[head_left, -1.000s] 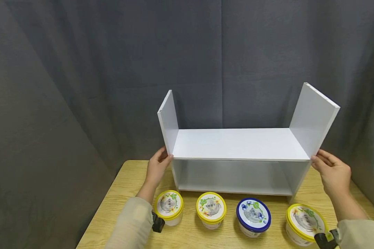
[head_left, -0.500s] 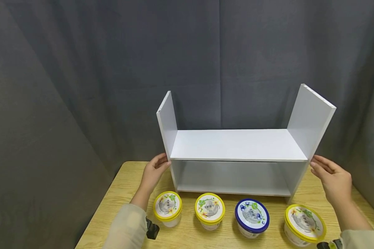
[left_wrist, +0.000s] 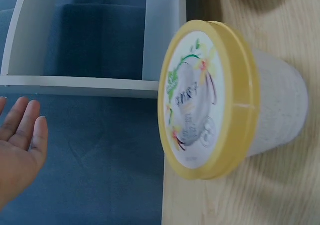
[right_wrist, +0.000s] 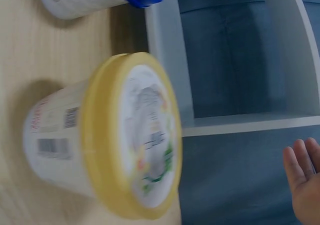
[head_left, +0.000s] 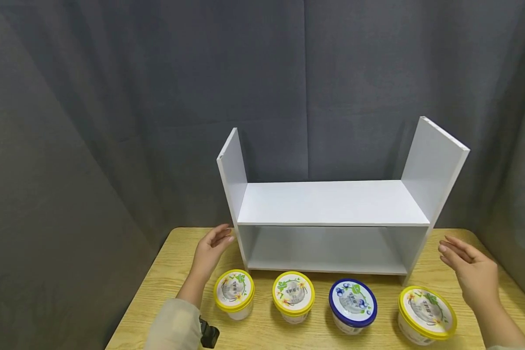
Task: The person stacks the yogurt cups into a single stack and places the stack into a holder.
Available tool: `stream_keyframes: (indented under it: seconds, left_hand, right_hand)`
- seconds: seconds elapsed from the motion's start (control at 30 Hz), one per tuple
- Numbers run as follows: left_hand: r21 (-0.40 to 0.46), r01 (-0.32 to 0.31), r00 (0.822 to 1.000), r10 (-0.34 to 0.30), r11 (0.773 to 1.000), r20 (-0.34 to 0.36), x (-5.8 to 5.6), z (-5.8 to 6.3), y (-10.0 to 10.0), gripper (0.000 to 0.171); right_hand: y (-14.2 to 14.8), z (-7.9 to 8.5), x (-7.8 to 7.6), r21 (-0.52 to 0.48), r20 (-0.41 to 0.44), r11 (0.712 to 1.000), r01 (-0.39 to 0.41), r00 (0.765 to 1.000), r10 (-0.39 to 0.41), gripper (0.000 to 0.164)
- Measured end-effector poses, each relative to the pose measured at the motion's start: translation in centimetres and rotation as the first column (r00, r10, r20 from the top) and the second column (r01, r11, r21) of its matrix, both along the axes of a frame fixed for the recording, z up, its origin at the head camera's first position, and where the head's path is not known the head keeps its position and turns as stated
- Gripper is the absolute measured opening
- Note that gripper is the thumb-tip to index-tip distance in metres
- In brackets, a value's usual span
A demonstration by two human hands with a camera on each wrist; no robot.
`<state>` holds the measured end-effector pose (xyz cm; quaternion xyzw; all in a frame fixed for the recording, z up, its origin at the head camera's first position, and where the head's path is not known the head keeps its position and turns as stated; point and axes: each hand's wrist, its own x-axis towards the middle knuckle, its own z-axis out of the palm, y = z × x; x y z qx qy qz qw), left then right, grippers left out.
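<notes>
A white two-level shelf (head_left: 332,201) stands on the wooden table, its side panels rising above the upper board. Left of it my left hand (head_left: 210,250) hovers beside the side panel, fingers relaxed and holding nothing; the left wrist view shows a gap between those fingers and the panel. On the other side my right hand (head_left: 474,267) is apart from the shelf too, fingers loosely bent with nothing in them. A yellow-lidded tub (left_wrist: 210,100) stands below my left hand. Another yellow-lidded tub (right_wrist: 130,135) is close to my right wrist.
Between those two, a yellow-lidded tub (head_left: 293,294) and a blue-lidded tub (head_left: 353,304) complete a row in front of the shelf. The wooden table (head_left: 157,291) ends at the left near a grey curtain (head_left: 157,97), which also hangs behind the shelf.
Both hands have let go of the shelf's side panels and drawn outward and slightly down. The shelf and the tubs appear to stay in place, with a slight shift of the view.
</notes>
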<state>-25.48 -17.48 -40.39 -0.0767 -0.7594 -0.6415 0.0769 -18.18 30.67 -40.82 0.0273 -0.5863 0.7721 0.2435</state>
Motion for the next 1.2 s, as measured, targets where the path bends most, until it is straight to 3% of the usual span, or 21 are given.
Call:
stream_keyframes:
  seconds: [0.2,0.33,0.43,0.57,0.8,0.87,1.07,1.2]
  left_hand:
    - [0.001,-0.015,1.000,0.015,1.000,0.013,0.5,-0.7,-0.6,0.044]
    - [-0.008,-0.030,0.999,0.030,1.000,0.027,1.0,-1.3,-1.0,0.045]
    - [-0.019,-0.040,0.998,0.041,0.999,0.038,1.3,-2.0,-1.3,0.046]
    - [-0.033,-0.046,0.998,0.048,0.998,0.049,1.8,-3.1,-1.6,0.050]
    - [-0.072,-0.078,0.991,0.085,0.994,0.099,2.8,-4.9,-2.4,0.054]
    - [-0.100,-0.089,0.988,0.101,0.991,0.115,3.1,-5.5,-2.6,0.054]
    - [-0.155,-0.112,0.977,0.137,0.982,0.162,3.9,-6.8,-2.8,0.057]
    - [-0.140,-0.093,0.975,0.119,0.986,0.187,4.4,-7.5,-2.7,0.064]
  right_hand:
    - [0.6,-1.4,1.1,0.127,0.139,0.991,0.034,0.989,-0.051,0.026]
    - [0.8,-2.4,1.8,0.231,0.246,0.972,0.050,0.963,-0.108,0.024]
    - [0.8,-3.1,2.3,0.343,0.307,0.937,0.061,0.936,-0.173,0.025]
    - [0.8,-4.0,2.8,0.422,0.362,0.905,0.060,0.904,-0.228,0.035]
    - [0.9,-5.4,3.7,0.292,0.427,0.955,0.058,0.885,-0.185,0.048]
    - [1.0,-5.7,4.0,0.328,0.458,0.943,0.061,0.862,-0.216,0.055]
    - [1.4,-6.4,4.4,0.466,0.563,0.885,0.019,0.765,-0.313,0.074]
    - [1.7,-7.0,4.6,0.521,0.622,0.851,-0.065,0.712,-0.326,0.079]
